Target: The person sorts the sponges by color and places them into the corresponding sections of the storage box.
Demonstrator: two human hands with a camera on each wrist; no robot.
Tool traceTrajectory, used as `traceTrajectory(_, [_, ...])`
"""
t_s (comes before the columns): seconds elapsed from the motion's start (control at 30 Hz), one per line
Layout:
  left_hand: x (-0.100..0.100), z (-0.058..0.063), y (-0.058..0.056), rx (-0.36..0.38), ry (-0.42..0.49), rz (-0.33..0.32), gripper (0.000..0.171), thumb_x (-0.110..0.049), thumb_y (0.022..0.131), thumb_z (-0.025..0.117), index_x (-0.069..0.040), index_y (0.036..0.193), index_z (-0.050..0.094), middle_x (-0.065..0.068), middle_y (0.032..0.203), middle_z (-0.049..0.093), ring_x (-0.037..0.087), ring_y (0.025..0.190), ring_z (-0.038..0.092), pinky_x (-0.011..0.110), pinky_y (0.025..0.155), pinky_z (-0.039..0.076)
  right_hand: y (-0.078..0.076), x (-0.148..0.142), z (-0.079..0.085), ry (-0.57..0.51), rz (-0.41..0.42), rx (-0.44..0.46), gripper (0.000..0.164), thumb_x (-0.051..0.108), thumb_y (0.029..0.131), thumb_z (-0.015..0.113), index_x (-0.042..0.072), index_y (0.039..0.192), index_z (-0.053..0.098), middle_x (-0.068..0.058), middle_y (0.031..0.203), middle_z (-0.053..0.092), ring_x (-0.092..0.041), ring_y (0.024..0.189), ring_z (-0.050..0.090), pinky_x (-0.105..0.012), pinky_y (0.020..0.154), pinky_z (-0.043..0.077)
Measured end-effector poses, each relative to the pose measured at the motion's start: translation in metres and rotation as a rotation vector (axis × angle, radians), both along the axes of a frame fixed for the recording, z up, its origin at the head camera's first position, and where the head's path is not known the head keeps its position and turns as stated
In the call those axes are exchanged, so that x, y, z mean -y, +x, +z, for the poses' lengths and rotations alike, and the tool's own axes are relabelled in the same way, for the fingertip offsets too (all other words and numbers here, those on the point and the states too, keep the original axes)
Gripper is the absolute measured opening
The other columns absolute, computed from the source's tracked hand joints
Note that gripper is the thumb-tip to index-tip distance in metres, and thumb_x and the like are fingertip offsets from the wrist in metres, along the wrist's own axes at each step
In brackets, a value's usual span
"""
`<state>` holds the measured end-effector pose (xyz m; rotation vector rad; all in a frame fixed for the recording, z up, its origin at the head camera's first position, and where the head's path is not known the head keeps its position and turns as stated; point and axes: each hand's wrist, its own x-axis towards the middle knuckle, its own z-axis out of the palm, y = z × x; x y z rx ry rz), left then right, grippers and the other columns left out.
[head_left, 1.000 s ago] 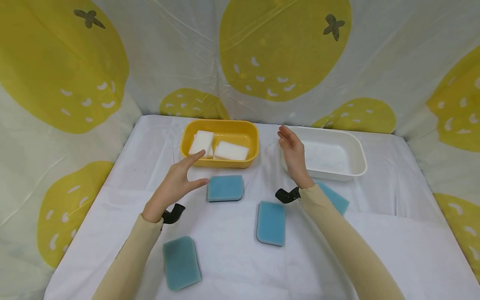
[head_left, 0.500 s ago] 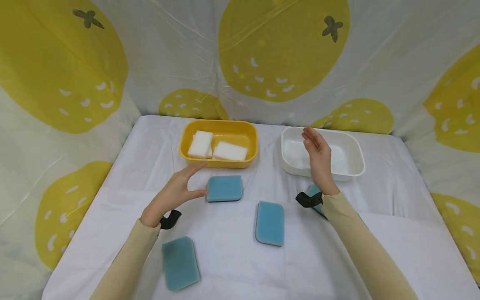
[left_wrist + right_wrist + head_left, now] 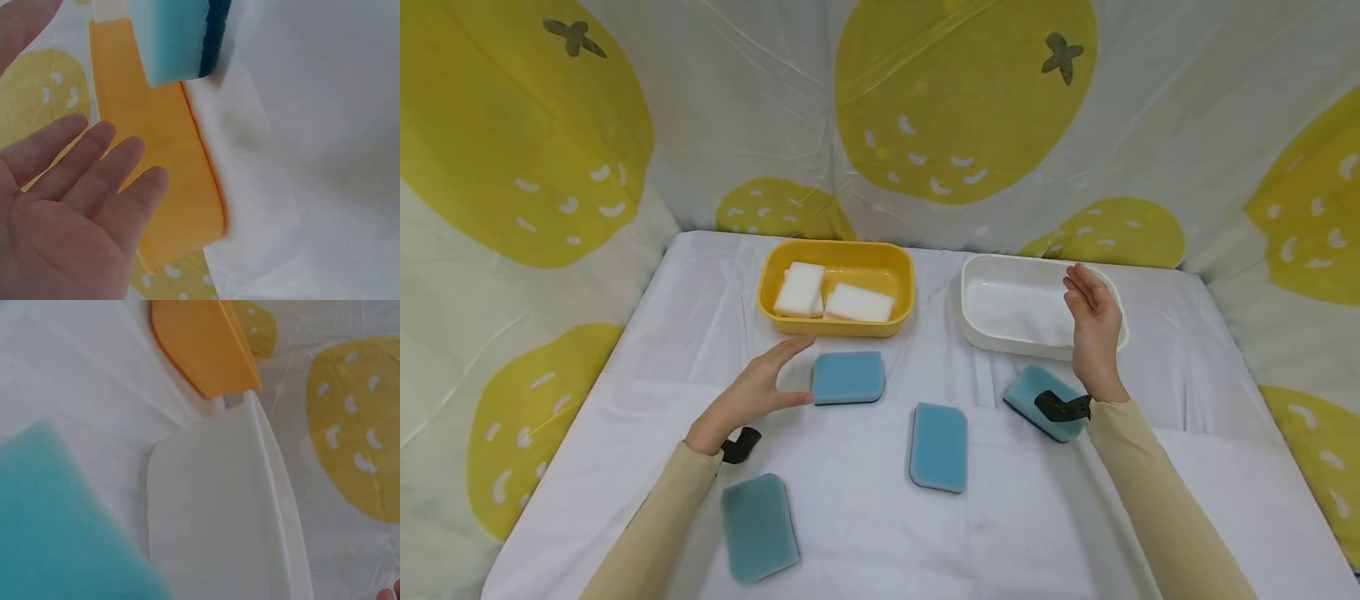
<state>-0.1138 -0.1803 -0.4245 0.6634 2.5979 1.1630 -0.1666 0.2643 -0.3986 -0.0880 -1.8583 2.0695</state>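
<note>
The left grip was spread wide and empty, its thumb tip level with the left end of a blue sponge — contact could not be confirmed — which lay between the yellow tub and the bench centre. The right grip, fingers extended and likewise empty, appeared over the white tub, toward the far right corner. A sound grasp probably required thumb and fingers on opposite long edges — pinched lightly, since foam likely yielded.
</note>
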Motion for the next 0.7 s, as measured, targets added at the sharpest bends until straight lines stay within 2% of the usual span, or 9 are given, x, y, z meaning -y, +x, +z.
traceTrajectory(0.2, [0.000, -0.011, -0.002, 0.011, 0.024, -0.021, 0.083, -0.017, 0.081, 0.078, -0.001, 0.148, 0.031, 0.018, 0.151, 0.030, 0.036, 0.138, 0.027, 0.054, 0.108, 0.027, 0.003, -0.024, -0.007, -0.008, -0.068, 0.018, 0.044, -0.004, 0.098, 0.044, -0.006, 0.141, 0.040, -0.018, 0.141, 0.044, -0.019, 0.125, 0.044, -0.020, 0.104, 0.034])
traceTrajectory(0.4, [-0.001, -0.018, -0.002, 0.048, 0.041, -0.021, 0.084, -0.016, 0.081, 0.078, -0.001, 0.149, 0.030, 0.018, 0.151, 0.029, 0.037, 0.137, 0.028, 0.053, 0.107, 0.030, 0.004, -0.046, -0.011, -0.051, -0.175, 0.051, 0.044, -0.005, 0.097, 0.045, -0.003, 0.141, 0.043, -0.015, 0.140, 0.045, -0.021, 0.129, 0.040, -0.019, 0.103, 0.034])
traceTrajectory(0.7, [-0.005, -0.024, -0.003, 0.069, 0.060, -0.022, 0.085, -0.017, 0.080, 0.079, -0.003, 0.149, 0.030, 0.019, 0.150, 0.031, 0.037, 0.133, 0.035, 0.050, 0.106, 0.034, 0.010, -0.070, -0.020, -0.036, -0.282, 0.182, 0.045, -0.001, 0.098, 0.041, 0.003, 0.143, 0.042, -0.008, 0.146, 0.042, -0.013, 0.134, 0.035, -0.015, 0.106, 0.027])
